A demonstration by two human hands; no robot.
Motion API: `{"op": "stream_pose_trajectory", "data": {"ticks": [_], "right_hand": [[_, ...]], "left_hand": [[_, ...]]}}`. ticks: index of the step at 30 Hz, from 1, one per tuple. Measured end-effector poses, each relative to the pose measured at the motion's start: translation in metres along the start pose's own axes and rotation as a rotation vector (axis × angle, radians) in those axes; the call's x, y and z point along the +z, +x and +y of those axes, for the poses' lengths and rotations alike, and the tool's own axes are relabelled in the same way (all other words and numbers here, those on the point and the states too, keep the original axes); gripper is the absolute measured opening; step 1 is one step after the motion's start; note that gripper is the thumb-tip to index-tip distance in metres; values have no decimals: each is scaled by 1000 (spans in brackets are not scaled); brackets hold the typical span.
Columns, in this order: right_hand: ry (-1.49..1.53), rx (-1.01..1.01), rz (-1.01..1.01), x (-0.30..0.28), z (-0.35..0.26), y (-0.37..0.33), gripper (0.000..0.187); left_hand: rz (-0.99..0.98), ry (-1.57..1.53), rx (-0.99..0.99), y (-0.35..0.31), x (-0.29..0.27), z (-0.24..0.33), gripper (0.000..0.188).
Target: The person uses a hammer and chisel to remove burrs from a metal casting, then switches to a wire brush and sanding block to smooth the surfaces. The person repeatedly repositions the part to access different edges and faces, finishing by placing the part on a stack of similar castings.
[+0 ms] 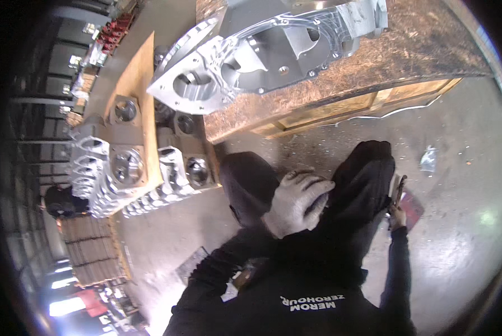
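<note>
First, stacked metal castings (116, 159); then a larger casting (276, 60) atop a wooden bench (419, 47); the gloved left hand (298, 203), fingers curled, apart from the thumb; rightmost, beside the leg, the right hand (397, 217) clamped on a dark, slim object (400, 191) (kind unclear).

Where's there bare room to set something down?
The bench top right of the big metal casting looks bare; floor right of the plastic bag, mostly so. Crowded: left of the bench, where metal parts stand in rows.
</note>
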State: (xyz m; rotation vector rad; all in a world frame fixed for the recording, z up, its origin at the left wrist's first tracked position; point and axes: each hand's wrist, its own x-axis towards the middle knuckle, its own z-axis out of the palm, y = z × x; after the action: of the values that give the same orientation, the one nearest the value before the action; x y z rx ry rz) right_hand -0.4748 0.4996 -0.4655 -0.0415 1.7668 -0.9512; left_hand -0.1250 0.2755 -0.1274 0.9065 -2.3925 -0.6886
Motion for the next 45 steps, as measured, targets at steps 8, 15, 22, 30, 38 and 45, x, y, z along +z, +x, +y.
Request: {"op": "stream_pose_trajectory", "data": {"ticks": [8,15,22,30,38,45], "right_hand": [[219,-430,-64,10,-107,-199,31],[277,-479,-246,102,-162,-321,33],[-90,-540,-232,164,-195,-343,28],[-231,-1029,42,163,-189,-316,53],[-13,-959,124,165,-197,-311,53],[-169,-1000,170,185,-196,-305,50]], "left_hand": [[3,-389,-29,6,43,40,31],[-271,-1049,-237,36,69,66,57],[8,-1199,-288,33,28,39,35],[388,-150,162,60,-9,-26,40],[606,21,361,139,5,-75,20],[261,-512,224,148,-18,-98,29]]}}
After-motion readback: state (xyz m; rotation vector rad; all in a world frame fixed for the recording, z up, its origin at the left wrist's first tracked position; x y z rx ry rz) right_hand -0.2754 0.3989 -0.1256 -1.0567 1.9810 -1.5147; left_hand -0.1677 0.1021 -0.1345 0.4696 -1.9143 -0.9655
